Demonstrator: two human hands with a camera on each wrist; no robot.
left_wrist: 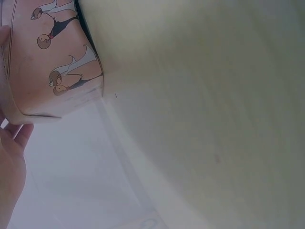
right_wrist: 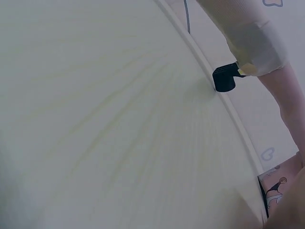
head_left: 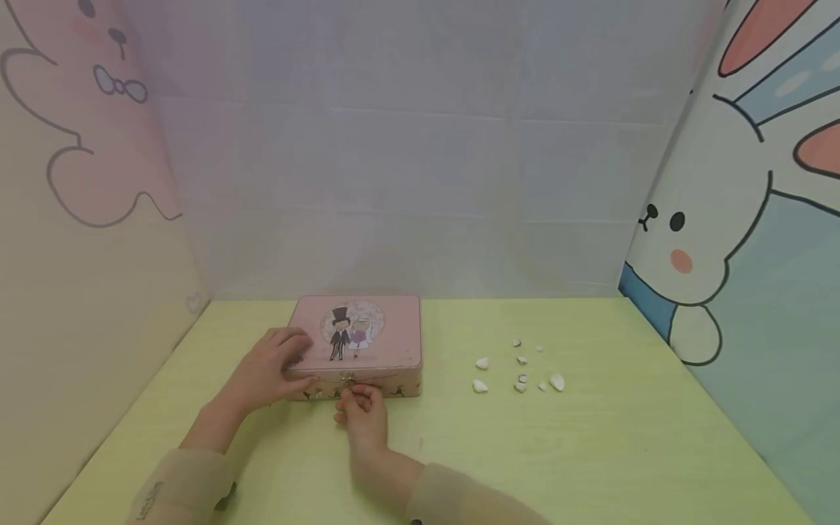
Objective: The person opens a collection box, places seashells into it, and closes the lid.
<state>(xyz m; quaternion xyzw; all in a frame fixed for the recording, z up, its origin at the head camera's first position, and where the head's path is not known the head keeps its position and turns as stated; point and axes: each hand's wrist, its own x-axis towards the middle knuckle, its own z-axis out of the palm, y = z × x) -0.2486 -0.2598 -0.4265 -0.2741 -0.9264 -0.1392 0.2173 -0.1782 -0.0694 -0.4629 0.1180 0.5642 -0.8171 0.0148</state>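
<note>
A pink tin box (head_left: pixel 400 328) with a drawn couple on its lid stands closed on the table. My left hand (head_left: pixel 265 372) holds its left front corner, fingers over the lid's edge and thumb along the front. In the left wrist view, that hand (left_wrist: pixel 12 167) shows beside the box's printed side (left_wrist: pixel 43 67). At the middle of the front sits a small metal clasp (head_left: pixel 346 378). My right hand (head_left: pixel 366 419) pinches at the clasp with curled fingertips, which partly cover it. Only a corner of the box (right_wrist: pixel 275 188) appears in the right wrist view.
Several small white shell-like pieces (head_left: pixel 482 363) lie scattered on the yellow-green table (head_left: pixel 590 452) to the right of the box. A pale wall (head_left: pixel 420 160) rises behind, with a cartoon rabbit panel (head_left: pixel 709 182) at right. A black wrist camera (right_wrist: pixel 224 78) sits on the left sleeve.
</note>
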